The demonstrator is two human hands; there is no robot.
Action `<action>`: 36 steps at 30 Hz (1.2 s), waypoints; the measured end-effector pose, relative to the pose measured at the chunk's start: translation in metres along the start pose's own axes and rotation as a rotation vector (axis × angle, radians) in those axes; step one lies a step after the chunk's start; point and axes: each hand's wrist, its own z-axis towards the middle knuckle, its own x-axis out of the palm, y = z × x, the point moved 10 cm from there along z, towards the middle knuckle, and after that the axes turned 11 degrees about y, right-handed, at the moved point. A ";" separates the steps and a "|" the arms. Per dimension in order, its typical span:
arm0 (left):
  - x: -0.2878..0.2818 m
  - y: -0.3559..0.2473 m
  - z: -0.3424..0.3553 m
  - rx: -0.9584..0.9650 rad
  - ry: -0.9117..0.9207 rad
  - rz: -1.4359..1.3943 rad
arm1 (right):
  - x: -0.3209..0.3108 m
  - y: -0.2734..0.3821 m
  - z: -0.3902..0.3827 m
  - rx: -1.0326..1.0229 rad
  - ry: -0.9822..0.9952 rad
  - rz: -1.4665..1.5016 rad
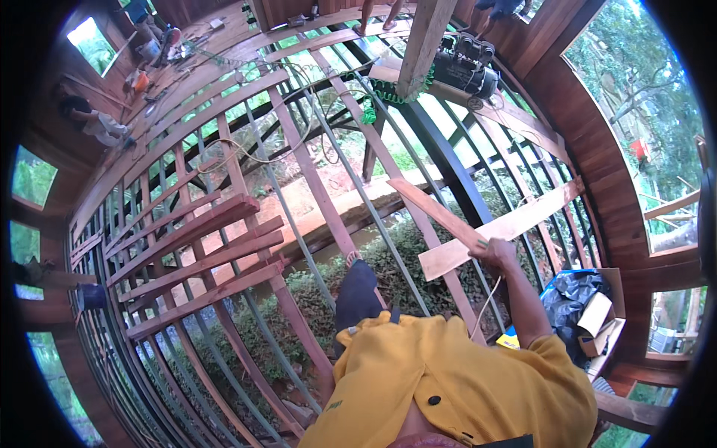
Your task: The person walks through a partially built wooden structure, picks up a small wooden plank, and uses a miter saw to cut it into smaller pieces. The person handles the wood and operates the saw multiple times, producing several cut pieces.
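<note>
My right hand (497,255) is closed around the near end of a narrow reddish wooden board (437,211), which points away and to the left. Beneath that hand, a wider pale plank (515,222) lies slantwise across the floor joists. A thin cable or hose (489,302) runs down beside my right forearm. At the lower left, only a bit of my left arm shows past the yellow shirt (455,366); the left hand itself is out of sight. One bent knee (357,287) is in front of me, with the foot on a joist (302,160).
Wide gaps between joists drop to plants and soil below. Loose planks (198,261) lie across joists at left. A wooden post (426,48), a black compressor (467,75) and a green coiled hose (368,112) stand ahead. A box with black plastic (575,295) sits right. Other people (86,116) are farther off.
</note>
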 end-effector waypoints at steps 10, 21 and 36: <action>0.096 -0.431 0.041 0.702 0.034 -0.099 | -0.155 0.119 0.070 -0.057 0.016 0.061; 0.158 -0.565 0.050 0.814 0.217 -0.643 | -0.036 0.253 0.209 -0.078 0.508 0.298; 0.053 -0.609 0.216 0.255 -0.434 -0.585 | -0.337 0.618 0.330 -0.363 0.207 -0.143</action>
